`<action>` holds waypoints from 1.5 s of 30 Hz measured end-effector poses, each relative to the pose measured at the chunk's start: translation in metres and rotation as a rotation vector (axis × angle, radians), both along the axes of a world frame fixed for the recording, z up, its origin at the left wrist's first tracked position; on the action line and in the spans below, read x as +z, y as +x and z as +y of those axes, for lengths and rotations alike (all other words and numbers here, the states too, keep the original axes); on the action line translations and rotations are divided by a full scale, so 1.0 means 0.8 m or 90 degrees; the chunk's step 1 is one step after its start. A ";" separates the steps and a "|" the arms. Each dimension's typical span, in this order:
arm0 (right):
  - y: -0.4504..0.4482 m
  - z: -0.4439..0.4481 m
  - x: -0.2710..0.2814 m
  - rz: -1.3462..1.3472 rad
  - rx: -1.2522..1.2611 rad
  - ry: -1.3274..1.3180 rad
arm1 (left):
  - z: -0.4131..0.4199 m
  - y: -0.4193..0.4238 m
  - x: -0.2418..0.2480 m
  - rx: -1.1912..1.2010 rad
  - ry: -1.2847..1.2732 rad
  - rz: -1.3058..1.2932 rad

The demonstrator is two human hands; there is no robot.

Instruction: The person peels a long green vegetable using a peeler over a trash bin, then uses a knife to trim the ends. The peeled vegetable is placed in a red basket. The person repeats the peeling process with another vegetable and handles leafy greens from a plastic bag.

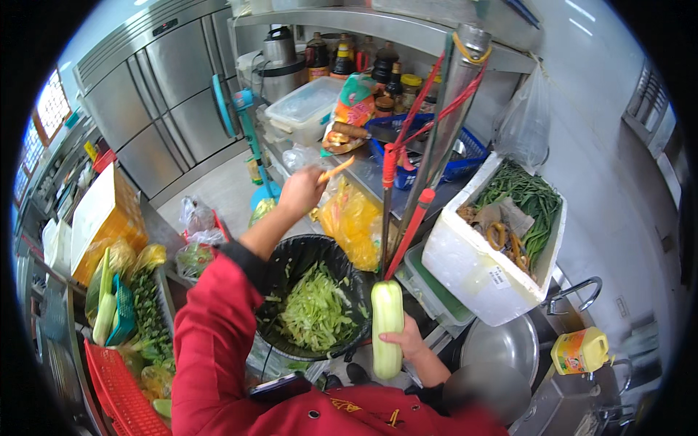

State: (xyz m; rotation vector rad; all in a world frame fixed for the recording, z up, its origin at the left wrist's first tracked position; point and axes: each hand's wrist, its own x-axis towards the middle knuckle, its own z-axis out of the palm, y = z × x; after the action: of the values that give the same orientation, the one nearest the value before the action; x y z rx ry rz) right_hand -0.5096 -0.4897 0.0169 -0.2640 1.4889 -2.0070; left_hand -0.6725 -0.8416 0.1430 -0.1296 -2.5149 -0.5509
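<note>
My right hand point(406, 338) grips a long, pale green squash point(387, 316), held upright beside the rim of a bin lined with a black bag point(272, 310). Light and darker green stripes run along the squash's skin. My left hand point(300, 192) is raised beyond the bin, closed around a slim orange tool point(337, 169) that sticks out to the right. The tool's working end cannot be made out, so its exact kind is unclear. Inside the bin lies a heap of green peel strips point(316, 310), with a few scraps stuck to the bag.
Knives with red handles point(389, 163) stand by a steel post point(455, 109) close beyond the squash. A white foam box point(474, 261) of greens is at right, above a steel basin point(501, 343). A red basket point(117, 387) and vegetables flank my left side. A yellow bag point(351, 220) lies behind the bin.
</note>
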 end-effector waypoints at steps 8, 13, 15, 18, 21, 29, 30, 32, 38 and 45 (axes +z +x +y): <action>0.020 0.052 -0.017 0.087 -0.022 0.099 | 0.008 -0.257 0.022 -0.015 -0.311 -0.147; 0.016 0.062 -0.021 0.081 -0.056 0.118 | 0.054 -0.249 0.041 0.009 -0.488 -0.200; 0.009 0.054 -0.034 0.103 -0.057 0.088 | 0.057 -0.230 0.036 0.032 -0.417 -0.169; -0.004 0.035 -0.030 -0.035 -0.057 0.007 | 0.043 -0.167 0.035 0.168 -0.199 -0.176; -0.023 0.014 -0.045 -0.072 -0.046 0.004 | 0.004 -0.053 0.032 0.164 0.048 -0.147; -0.057 -0.076 -0.057 0.176 0.105 0.301 | 0.039 0.297 -0.113 0.075 0.212 -0.093; -0.055 -0.085 -0.054 0.201 0.104 0.322 | 0.055 0.313 -0.107 0.047 0.167 -0.111; -0.048 -0.109 -0.054 0.316 0.157 0.392 | 0.065 0.346 -0.112 0.060 0.103 -0.121; -0.024 -0.148 -0.067 0.340 0.232 0.321 | 0.073 0.392 -0.120 0.145 0.020 -0.093; -0.011 -0.161 -0.060 0.371 0.229 0.312 | 0.072 0.416 -0.106 0.165 0.033 -0.110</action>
State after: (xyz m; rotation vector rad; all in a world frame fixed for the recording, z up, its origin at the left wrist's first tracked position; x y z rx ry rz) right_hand -0.5182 -0.6183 -0.0310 -0.8878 2.0526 -1.2790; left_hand -0.3400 -0.7840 0.0585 0.2711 -2.6258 -0.5392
